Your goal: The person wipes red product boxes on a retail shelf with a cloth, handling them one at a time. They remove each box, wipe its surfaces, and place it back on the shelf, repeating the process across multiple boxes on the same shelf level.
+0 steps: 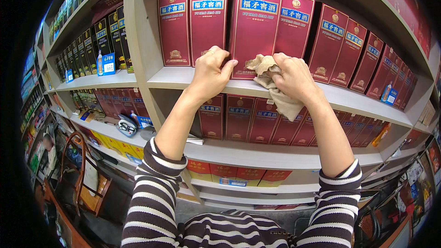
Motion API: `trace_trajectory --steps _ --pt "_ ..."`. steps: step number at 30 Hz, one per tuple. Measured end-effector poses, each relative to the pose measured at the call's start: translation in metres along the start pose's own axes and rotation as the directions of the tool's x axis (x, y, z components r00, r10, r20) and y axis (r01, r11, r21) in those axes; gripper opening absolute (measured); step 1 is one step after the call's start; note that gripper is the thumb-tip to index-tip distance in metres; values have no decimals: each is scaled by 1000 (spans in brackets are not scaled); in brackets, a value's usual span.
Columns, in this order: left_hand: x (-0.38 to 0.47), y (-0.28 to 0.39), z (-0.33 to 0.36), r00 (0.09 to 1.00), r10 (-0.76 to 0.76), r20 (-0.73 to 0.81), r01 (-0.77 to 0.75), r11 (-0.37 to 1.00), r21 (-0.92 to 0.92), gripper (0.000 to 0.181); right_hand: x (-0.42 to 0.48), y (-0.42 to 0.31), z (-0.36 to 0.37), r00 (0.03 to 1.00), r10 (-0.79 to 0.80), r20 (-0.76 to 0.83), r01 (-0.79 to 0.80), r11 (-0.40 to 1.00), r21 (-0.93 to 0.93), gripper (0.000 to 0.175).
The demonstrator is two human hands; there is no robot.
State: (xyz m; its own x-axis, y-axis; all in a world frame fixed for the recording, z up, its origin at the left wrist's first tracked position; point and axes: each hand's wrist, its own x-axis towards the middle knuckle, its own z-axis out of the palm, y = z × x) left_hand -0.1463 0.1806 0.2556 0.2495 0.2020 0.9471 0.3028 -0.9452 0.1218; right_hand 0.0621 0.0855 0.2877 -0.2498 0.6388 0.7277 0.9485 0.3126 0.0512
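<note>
My right hand [293,75] is closed around a crumpled beige cloth [287,101]. Part of the cloth lies against the lower front of a tall dark-red liquor box [256,38], and its loose end hangs over the shelf edge. This box stands forward of its neighbours on the shelf [172,77]. My left hand [210,74] is in front of another red box [208,27], fingers curled and thumb pointing at the forward box's left edge. Whether the left fingertips touch either box is hidden. A further red box [296,24] stands partly behind the forward one.
More red boxes [327,44] line the shelf to the right, near a blue price tag [390,95]. Boxed bottles [241,117] fill the shelf below. A shelf upright [137,34] stands left. Eyeglasses in a case [126,126], a wooden chair [93,189] and a person [50,155] are farther left.
</note>
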Motion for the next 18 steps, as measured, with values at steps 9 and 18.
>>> trace_trajectory --steps 9,18 --pt "22 -3 4 983 -129 128 55 883 466 23 27 -8 2 981 57 188 -9 969 -246 16" --pt "24 -4 3 977 -146 154 48 860 509 21 40 -12 2 969 58 240 16 955 -297 17"
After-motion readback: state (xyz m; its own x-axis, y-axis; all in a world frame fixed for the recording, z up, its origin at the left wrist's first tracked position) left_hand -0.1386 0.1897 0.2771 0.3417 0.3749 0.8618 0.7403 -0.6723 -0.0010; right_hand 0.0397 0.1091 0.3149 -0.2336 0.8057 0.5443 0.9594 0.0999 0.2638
